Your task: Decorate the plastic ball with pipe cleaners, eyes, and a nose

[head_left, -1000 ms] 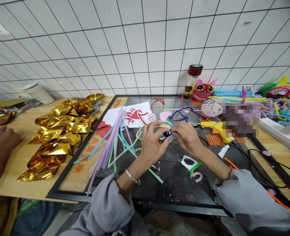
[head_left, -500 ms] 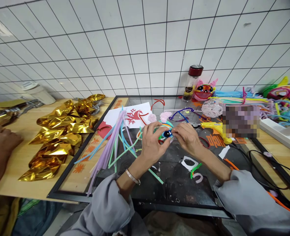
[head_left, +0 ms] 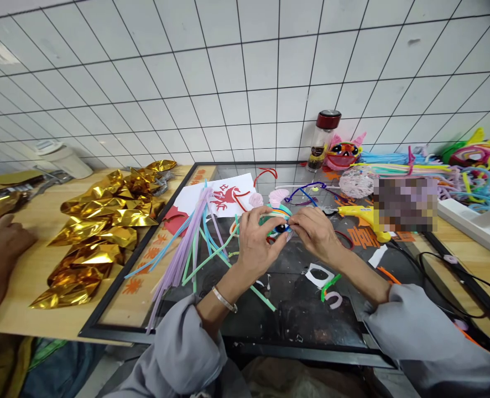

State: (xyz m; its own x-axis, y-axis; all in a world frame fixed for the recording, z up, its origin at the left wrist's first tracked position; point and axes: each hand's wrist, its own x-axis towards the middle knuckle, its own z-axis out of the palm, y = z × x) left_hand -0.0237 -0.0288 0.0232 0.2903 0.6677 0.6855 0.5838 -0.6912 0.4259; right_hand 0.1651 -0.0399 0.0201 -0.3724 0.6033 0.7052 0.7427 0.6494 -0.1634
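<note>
Over the middle of the glass-topped frame, my left hand (head_left: 256,236) is closed around a small pipe-cleaner figure (head_left: 279,212) with green, orange and blue bands and a glossy dark eye. Pink ear-like shapes (head_left: 278,197) show just behind its top edge. My right hand (head_left: 314,228) pinches at the figure's right edge, beside the eye; its fingertips hide the exact spot gripped. To the left of my left hand lies a loose bunch of lilac, blue and green pipe cleaners (head_left: 182,249). White paper with a red cut-out (head_left: 228,196) lies behind it.
A yellow glue gun (head_left: 363,214) lies right of my right hand, its cable trailing. A jar (head_left: 323,141), a pink face figure (head_left: 343,152) and many pipe cleaners stand at the back right. Gold foil (head_left: 104,226) and another person's hand (head_left: 6,243) are at left.
My right fingertips have shifted slightly left over the eye and now cover more of it. My left hand keeps its hold on the figure. The other person's hand has moved slightly.
</note>
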